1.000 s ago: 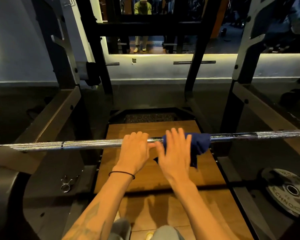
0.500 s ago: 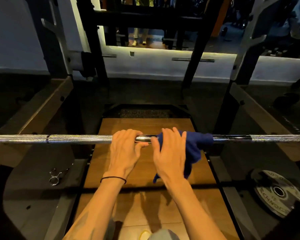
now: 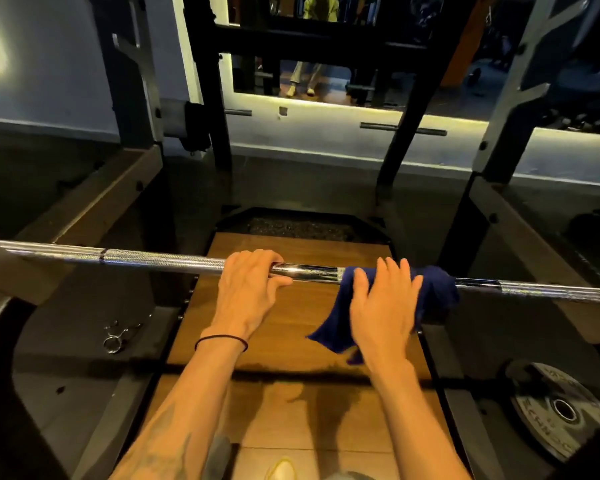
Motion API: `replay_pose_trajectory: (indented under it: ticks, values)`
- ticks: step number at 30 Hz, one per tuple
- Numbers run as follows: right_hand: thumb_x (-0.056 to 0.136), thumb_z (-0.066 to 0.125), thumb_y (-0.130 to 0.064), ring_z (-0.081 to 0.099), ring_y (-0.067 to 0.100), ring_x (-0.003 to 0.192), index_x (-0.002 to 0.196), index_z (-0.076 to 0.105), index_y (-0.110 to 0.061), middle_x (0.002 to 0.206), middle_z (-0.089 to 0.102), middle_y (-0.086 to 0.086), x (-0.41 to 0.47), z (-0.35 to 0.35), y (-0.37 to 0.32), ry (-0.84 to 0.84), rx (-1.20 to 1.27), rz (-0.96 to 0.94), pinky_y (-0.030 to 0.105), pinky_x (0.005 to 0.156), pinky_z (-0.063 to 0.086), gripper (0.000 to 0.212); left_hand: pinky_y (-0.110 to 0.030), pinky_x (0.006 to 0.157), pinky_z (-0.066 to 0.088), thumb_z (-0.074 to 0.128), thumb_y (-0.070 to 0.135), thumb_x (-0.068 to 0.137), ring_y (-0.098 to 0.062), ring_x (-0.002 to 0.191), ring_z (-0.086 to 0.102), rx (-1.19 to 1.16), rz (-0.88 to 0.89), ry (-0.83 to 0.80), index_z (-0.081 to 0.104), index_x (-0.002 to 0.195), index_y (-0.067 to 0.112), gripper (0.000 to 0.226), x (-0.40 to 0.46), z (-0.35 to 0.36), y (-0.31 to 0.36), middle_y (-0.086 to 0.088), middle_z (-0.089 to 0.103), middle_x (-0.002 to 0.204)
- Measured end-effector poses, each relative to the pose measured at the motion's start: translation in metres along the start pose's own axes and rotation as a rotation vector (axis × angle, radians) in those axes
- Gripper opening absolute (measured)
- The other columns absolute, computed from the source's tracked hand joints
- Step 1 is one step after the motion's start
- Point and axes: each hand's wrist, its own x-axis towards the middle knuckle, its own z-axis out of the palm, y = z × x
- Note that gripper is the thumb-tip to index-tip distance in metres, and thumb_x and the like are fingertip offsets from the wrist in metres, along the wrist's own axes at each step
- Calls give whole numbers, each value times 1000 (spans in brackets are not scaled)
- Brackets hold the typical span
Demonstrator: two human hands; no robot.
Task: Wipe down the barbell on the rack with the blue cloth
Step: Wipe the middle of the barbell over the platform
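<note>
On the floor at the left lies a spring collar clip (image 3: 118, 336), well apart from the work. Above it the barbell (image 3: 160, 262) spans the rack (image 3: 132, 98) from left to right, resting across the frame.

The left hand (image 3: 250, 292) grips the bar near its middle, fingers curled over the top and thumb under, steadying it. Just to its right a bare, shiny length of bar now shows between the two hands; half a second ago the hands were nearly touching, so the gap has opened.

The right hand (image 3: 385, 303) lies over the blue cloth (image 3: 433, 289), fingers fairly straight and spread, pressing the cloth onto the bar; whether the thumb wraps underneath cannot be told. The cloth is draped over the bar with a corner hanging on the near side, and it has slid rightward along the shaft.

That suggests the wipe is progressing toward the right end, with the left half probably still to do. At far right a weight plate (image 3: 561, 410) lies on the floor.
</note>
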Motion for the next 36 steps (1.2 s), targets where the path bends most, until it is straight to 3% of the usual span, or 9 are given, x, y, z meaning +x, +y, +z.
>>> replay_pose_trajectory:
  ticks: [8, 12, 16, 18, 22, 26, 30, 33, 36]
  values:
    - [102, 34, -50, 41, 24, 139, 144, 49, -12, 144, 53, 4, -16, 11, -49, -184, 171, -527, 33, 122, 8, 58, -32, 81, 41, 67, 42, 86, -14, 82, 54, 89, -9, -45, 59, 100, 27, 22, 2, -6, 8, 9, 61, 87]
    - [100, 37, -41, 55, 35, 124, 129, 61, -4, 126, 64, 12, 3, 9, 5, 7, 94, -368, 45, 117, 22, 53, -37, 81, 40, 64, 53, 86, -22, 85, 57, 94, 27, -102, 62, 104, 26, 33, 12, -6, 0, 4, 64, 91]
    - [99, 28, -47, 48, 30, 132, 127, 61, -7, 127, 62, 8, -8, 5, -10, -26, 102, -92, 47, 122, 16, 58, -36, 84, 39, 22, 76, 90, -21, 95, 58, 369, 92, -217, 55, 134, 35, 69, 7, -5, 7, 3, 63, 107]
    - [99, 30, -47, 47, 27, 130, 121, 61, -12, 122, 62, 3, -14, 4, -42, -54, 122, -53, 47, 121, 18, 52, -38, 93, 39, 26, 73, 92, -22, 105, 57, 400, 58, -309, 51, 138, 36, 64, 15, -11, 11, 2, 60, 118]
    - [102, 37, -35, 50, 23, 124, 120, 57, -17, 122, 60, 1, -27, 23, -79, -150, 252, -313, 46, 119, 25, 32, -38, 107, 33, 44, 36, 100, -21, 112, 55, 385, 148, -458, 55, 128, 23, 34, 34, -21, 22, -1, 56, 123]
    - [101, 41, -37, 52, 19, 118, 130, 56, -17, 125, 59, -1, -9, 9, -41, -163, 173, -510, 41, 116, 29, 38, -39, 89, 46, 48, 50, 96, -25, 103, 59, 335, 122, -566, 50, 119, 17, 40, 39, -18, 30, -4, 52, 120]
    - [99, 32, -37, 57, 31, 119, 126, 62, -7, 121, 65, 9, 2, -1, 13, -5, 72, -315, 45, 116, 27, 50, -37, 78, 43, 31, 79, 87, -27, 90, 61, 401, 55, -645, 52, 100, 18, 66, 48, -8, 33, -6, 62, 100]
    - [99, 24, -45, 52, 27, 127, 125, 62, -9, 125, 63, 5, -2, 2, -2, -39, 137, -98, 46, 120, 22, 59, -38, 78, 45, 27, 80, 87, -21, 79, 59, 359, 62, -584, 55, 89, 19, 67, 47, -4, 31, 2, 60, 83]
    - [99, 28, -49, 51, 28, 127, 124, 61, -10, 126, 62, 8, -11, 9, -44, -103, 223, -133, 47, 118, 23, 57, -38, 83, 44, 17, 71, 86, -22, 75, 60, 315, 144, -423, 54, 81, 21, 62, 39, -1, 28, 1, 65, 80]
